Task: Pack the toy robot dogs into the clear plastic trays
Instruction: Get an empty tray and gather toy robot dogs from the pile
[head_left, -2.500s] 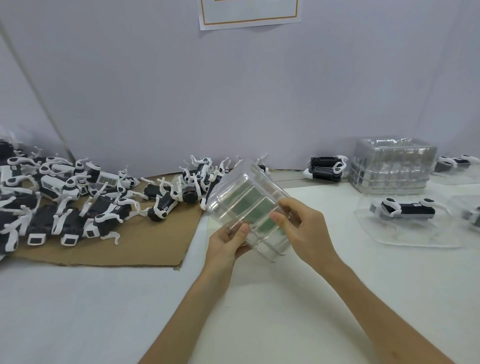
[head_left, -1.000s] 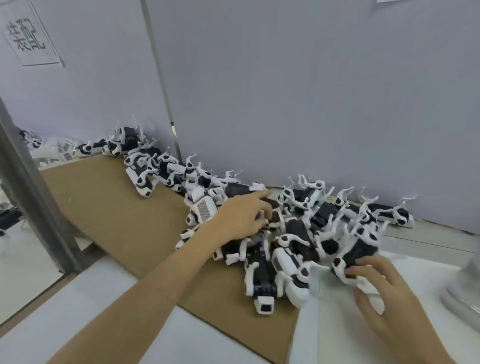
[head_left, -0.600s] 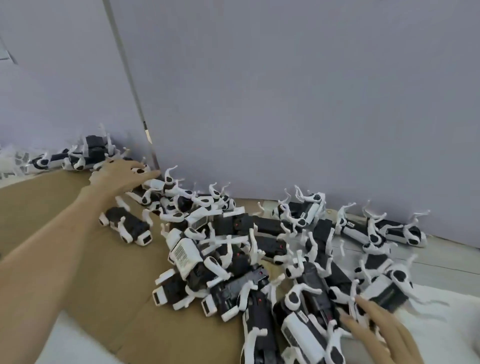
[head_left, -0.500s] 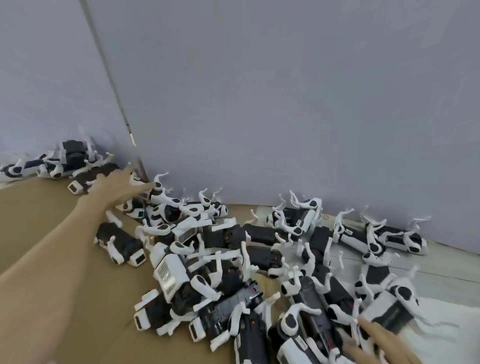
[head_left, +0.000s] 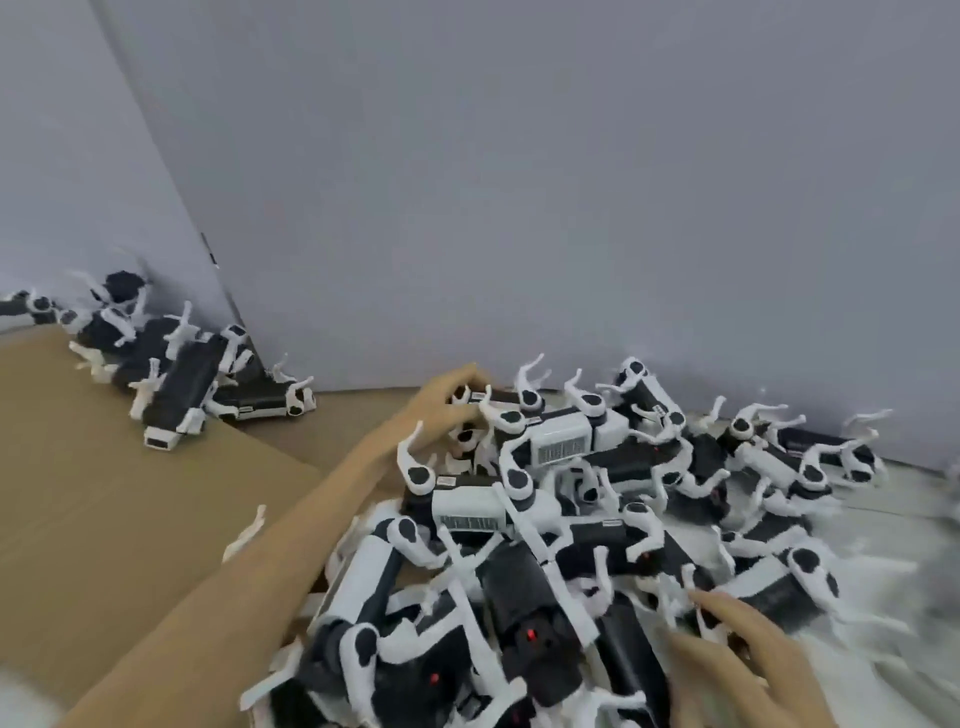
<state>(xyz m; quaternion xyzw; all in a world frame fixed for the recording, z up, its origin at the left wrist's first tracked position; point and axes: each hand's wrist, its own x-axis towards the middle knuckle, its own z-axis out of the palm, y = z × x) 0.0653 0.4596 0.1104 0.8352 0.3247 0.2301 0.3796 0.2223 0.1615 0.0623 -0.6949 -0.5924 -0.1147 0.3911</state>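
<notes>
The toy robot dogs (head_left: 561, 519) lie heaped at the right edge of the cardboard sheet (head_left: 104, 493), against the wall (head_left: 519, 208). The left hand (head_left: 441, 410) curls into the heap's far side, but I cannot tell whether it grasps one. The right hand (head_left: 737, 670) rests spread-fingered on the nearest dogs.
</notes>
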